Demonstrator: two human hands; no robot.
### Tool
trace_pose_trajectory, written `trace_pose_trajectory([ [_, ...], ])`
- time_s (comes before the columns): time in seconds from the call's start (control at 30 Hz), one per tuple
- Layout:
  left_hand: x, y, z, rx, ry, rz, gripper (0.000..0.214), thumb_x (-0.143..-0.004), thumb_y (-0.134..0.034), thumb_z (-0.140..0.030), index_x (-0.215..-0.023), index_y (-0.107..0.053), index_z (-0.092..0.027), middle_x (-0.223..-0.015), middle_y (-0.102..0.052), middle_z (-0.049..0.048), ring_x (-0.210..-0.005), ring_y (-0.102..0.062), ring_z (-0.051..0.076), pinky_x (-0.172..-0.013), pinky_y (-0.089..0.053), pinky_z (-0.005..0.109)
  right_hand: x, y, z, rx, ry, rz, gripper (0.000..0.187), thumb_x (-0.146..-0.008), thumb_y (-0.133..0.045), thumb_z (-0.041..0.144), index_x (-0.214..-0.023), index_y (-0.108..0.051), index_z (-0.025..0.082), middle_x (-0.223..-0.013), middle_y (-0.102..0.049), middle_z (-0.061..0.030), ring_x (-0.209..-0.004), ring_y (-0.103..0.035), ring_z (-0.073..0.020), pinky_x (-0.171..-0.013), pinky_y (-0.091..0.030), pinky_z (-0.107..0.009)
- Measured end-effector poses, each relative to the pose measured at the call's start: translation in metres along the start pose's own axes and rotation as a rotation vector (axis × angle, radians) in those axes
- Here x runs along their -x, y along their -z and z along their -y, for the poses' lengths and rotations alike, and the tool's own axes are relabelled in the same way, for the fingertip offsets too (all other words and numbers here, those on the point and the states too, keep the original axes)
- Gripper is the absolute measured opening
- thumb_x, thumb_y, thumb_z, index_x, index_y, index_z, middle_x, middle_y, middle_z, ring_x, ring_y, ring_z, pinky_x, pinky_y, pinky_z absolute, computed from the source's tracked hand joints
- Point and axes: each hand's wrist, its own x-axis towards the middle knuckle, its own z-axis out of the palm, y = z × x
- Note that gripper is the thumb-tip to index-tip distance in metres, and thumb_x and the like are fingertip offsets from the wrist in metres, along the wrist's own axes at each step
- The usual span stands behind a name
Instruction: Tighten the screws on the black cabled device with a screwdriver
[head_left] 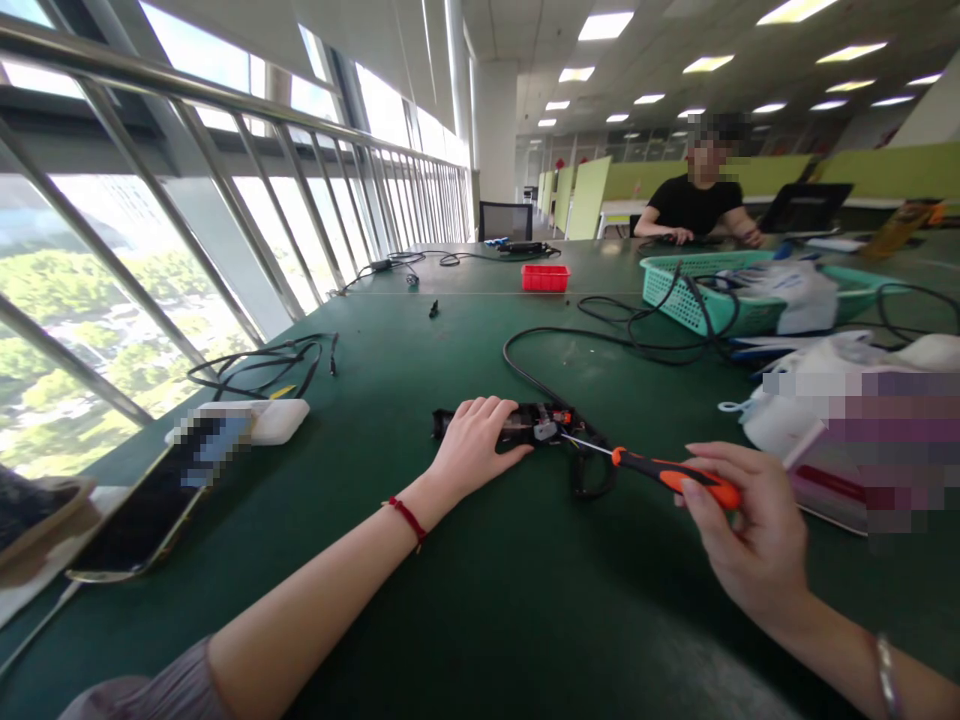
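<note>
My left hand [474,440] is closed over the body of a black corded device [517,425], pressing it to the green table. The device's right end is uncovered, with small red and grey inner parts and wires showing. Between the thumb and fingers of my right hand [750,530] is the orange and black handle of a screwdriver [652,470]. Its thin metal shaft points left, the tip at the uncovered end; whether it sits on a screw I cannot tell. A black loop-shaped part [592,475] lies just below that end.
A black cable [517,345] runs from the device towards a green basket [675,295] holding bags. Further back stands a red tray [546,278]. A phone [161,500] leans at left near coiled cables [259,365]. White and pink items [832,420] lie right; another person [697,200] sits across.
</note>
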Motion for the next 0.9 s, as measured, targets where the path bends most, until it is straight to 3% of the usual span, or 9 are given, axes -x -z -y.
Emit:
trace_pose_trajectory([
  [0.13, 0.0011, -0.0003, -0.0002, 0.013, -0.004, 0.000, 0.038, -0.082, -0.060, -0.041, -0.112, -0.051, -0.019, -0.105, -0.062, 0.0064, -0.099, -0.056, 0.024, -0.092, -0.041, 0.039, 0.0022, -0.0026, -0.0026, 0.023, 0.088, -0.071, 0.024, -0.082, -0.058, 0.025, -0.106, -0.053, 0.022, -0.095, -0.055, -0.0059, -0.082, -0.061, -0.0194, -0.068, -0.054, -0.033],
  [0.33, 0.0004, -0.0018, 0.0012, 0.019, -0.011, -0.006, 0.040, -0.082, -0.061, -0.042, -0.112, -0.051, -0.017, -0.105, -0.062, 0.0069, -0.099, -0.056, 0.025, -0.091, -0.042, 0.040, 0.0030, -0.0009, -0.0008, -0.057, 0.084, 0.109, 0.010, -0.087, -0.053, 0.019, -0.095, -0.057, 0.022, -0.086, -0.060, -0.0014, -0.057, -0.060, -0.0100, -0.050, -0.051, -0.022],
  [0.5, 0.0007, -0.0027, 0.0029, 0.032, -0.015, -0.012, 0.041, -0.082, -0.062, -0.041, -0.113, -0.051, -0.018, -0.106, -0.062, 0.0065, -0.099, -0.056, 0.024, -0.091, -0.042, 0.039, 0.0041, -0.0025, -0.0028, -0.069, 0.077, -0.026, 0.024, -0.082, -0.059, 0.021, -0.106, -0.055, 0.022, -0.094, -0.058, -0.0045, -0.076, -0.063, -0.0166, -0.064, -0.054, -0.029],
  [0.6, 0.0008, -0.0028, 0.0033, 0.038, -0.018, -0.012, 0.041, -0.082, -0.062, -0.041, -0.113, -0.051, -0.018, -0.106, -0.062, 0.0064, -0.099, -0.056, 0.024, -0.091, -0.042, 0.040, 0.0049, -0.0031, -0.0041, -0.116, 0.048, -0.038, 0.030, -0.079, -0.061, 0.023, -0.107, -0.053, 0.022, -0.092, -0.057, -0.0048, -0.081, -0.061, -0.0191, -0.069, -0.053, -0.034],
  [0.8, 0.0011, -0.0002, 0.0031, 0.060, -0.026, -0.016, 0.039, -0.080, -0.062, -0.037, -0.112, -0.051, -0.018, -0.105, -0.062, 0.0067, -0.099, -0.057, 0.024, -0.091, -0.042, 0.039, 0.0061, -0.0008, -0.0048, -0.084, 0.071, 0.098, 0.014, -0.084, -0.057, 0.019, -0.098, -0.057, 0.022, -0.086, -0.062, -0.0020, -0.062, -0.063, -0.0121, -0.054, -0.052, -0.024],
  [0.9, 0.0018, 0.0006, 0.0034, 0.061, -0.038, -0.016, 0.038, -0.079, -0.061, -0.033, -0.112, -0.051, -0.017, -0.105, -0.062, 0.0070, -0.099, -0.057, 0.024, -0.091, -0.042, 0.039, 0.0046, -0.0013, -0.0044, -0.076, 0.079, 0.018, 0.021, -0.083, -0.059, 0.019, -0.103, -0.057, 0.021, -0.091, -0.061, -0.0039, -0.070, -0.064, -0.0145, -0.060, -0.054, -0.027],
])
